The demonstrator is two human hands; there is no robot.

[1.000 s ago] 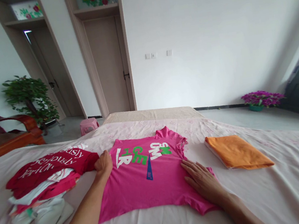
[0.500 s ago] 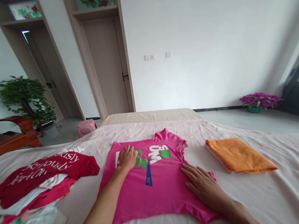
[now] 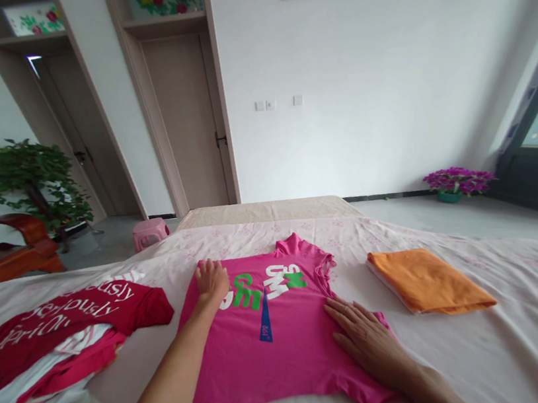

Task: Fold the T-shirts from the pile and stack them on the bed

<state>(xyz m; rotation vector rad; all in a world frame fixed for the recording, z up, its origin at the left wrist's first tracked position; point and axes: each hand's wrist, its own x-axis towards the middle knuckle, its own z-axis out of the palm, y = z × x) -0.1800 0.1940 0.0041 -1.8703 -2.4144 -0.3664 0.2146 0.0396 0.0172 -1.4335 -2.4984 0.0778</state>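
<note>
A pink T-shirt (image 3: pixel 279 347) with white and green letters lies spread flat on the bed (image 3: pixel 494 343). My left hand (image 3: pixel 211 281) rests on its upper left part near the shoulder, fingers curled down onto the cloth. My right hand (image 3: pixel 362 332) lies flat on the shirt's right side, fingers stretched out and slightly apart. Neither hand lifts anything.
A pile of red, white and pink clothes (image 3: pixel 45 353) sits at the left of the bed. A folded orange garment (image 3: pixel 427 279) lies at the right. Beyond the bed are a pink stool (image 3: pixel 150 233), a wooden chair (image 3: pixel 1 256), a potted plant (image 3: pixel 34 184) and purple flowers (image 3: pixel 454 181).
My left hand slid from the shirt's left sleeve edge onto the shirt, then a little up and left towards the shoulder. My right hand stayed flat on the right side.
</note>
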